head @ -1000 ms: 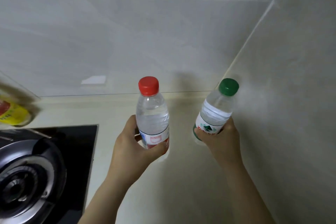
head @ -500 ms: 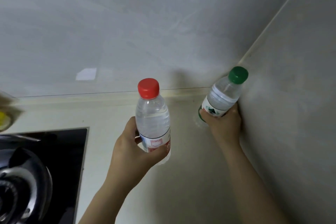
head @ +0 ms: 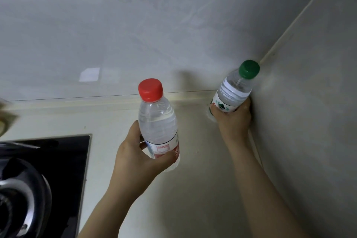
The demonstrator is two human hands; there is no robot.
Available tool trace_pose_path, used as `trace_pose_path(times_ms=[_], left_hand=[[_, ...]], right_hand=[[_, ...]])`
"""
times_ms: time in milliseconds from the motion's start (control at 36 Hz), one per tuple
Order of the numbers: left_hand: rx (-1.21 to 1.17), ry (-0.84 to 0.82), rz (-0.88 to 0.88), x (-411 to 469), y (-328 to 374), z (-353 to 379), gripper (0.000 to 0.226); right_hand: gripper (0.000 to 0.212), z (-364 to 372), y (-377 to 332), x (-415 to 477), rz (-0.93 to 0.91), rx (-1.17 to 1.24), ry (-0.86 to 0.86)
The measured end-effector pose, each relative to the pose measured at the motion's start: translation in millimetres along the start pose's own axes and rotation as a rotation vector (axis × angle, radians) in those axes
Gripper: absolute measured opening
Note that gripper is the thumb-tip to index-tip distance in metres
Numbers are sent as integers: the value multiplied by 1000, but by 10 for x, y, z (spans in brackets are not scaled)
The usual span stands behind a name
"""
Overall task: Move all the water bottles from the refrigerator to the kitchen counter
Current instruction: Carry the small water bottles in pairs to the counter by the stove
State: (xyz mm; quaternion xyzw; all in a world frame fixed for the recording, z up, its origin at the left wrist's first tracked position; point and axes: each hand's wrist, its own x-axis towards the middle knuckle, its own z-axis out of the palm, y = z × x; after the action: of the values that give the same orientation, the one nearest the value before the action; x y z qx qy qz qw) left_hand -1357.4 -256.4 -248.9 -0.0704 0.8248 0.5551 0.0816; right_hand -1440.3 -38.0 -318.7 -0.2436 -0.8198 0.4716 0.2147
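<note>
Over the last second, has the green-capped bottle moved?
Yes. The green-capped bottle, gripped by the right hand, has gone back and rightward toward the wall corner, and is now close beside the side wall.

No text is legible; the red-capped bottle (head: 157, 121) bears a red-and-white label (head: 165, 149); the green-capped bottle (head: 234, 91) a green triangle mark (head: 221, 106).
</note>
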Motion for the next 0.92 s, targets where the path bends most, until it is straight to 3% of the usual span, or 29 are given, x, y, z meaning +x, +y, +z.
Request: trace_pose_path(times_ms=[222, 361, 694, 917], left_hand=[[-18, -1, 12, 33, 8, 6, 59], [-7, -8, 13, 41, 8, 19, 59], [25, -16, 25, 95, 6, 48, 58], [42, -24, 71, 238, 16, 132, 57]], right_hand=[[62, 53, 14, -83, 18, 42, 65], [51, 12, 3, -131, 29, 6, 71], [51, -99, -26, -173, 51, -66, -17], [57, -413, 3, -370, -26, -317, -145]])
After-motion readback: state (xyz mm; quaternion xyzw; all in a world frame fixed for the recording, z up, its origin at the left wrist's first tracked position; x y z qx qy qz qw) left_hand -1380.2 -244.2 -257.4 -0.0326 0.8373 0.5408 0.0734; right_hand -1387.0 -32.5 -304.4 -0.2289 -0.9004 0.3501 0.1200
